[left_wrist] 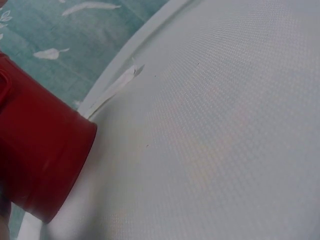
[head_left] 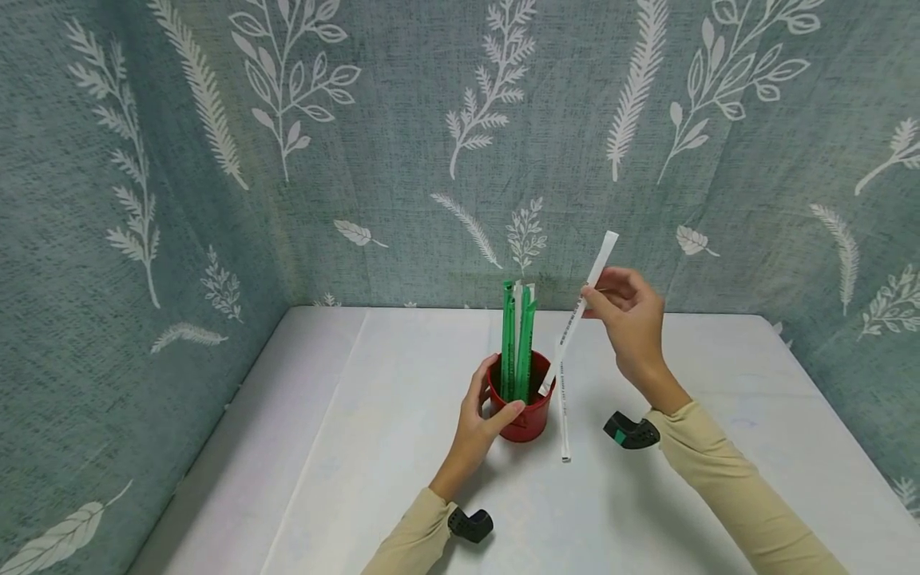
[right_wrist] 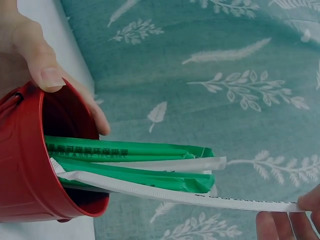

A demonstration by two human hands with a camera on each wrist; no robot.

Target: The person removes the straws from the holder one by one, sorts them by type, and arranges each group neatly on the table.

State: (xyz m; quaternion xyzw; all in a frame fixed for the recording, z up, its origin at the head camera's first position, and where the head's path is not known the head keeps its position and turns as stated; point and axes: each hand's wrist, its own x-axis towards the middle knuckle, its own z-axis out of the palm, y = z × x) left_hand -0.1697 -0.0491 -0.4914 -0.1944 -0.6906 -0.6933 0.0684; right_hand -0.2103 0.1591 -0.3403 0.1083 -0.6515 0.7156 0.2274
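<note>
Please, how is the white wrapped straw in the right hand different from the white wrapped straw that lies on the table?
The white straw in the right hand is tilted, its lower end at the red cup; the white straw on the table lies flat beside the cup. The right hand pinches the first; no hand touches the second. Both are long, thin and in white paper wrappers with small print.

A white table [head_left: 719, 447] with a faintly woven surface fills the lower part of the head view — its far edge meets a teal fabric backdrop [head_left: 402, 120] printed with white leaves, ferns and sprigs. The cloth wraps around the left side too, creased at the corner — lighting is soft and even.
</note>
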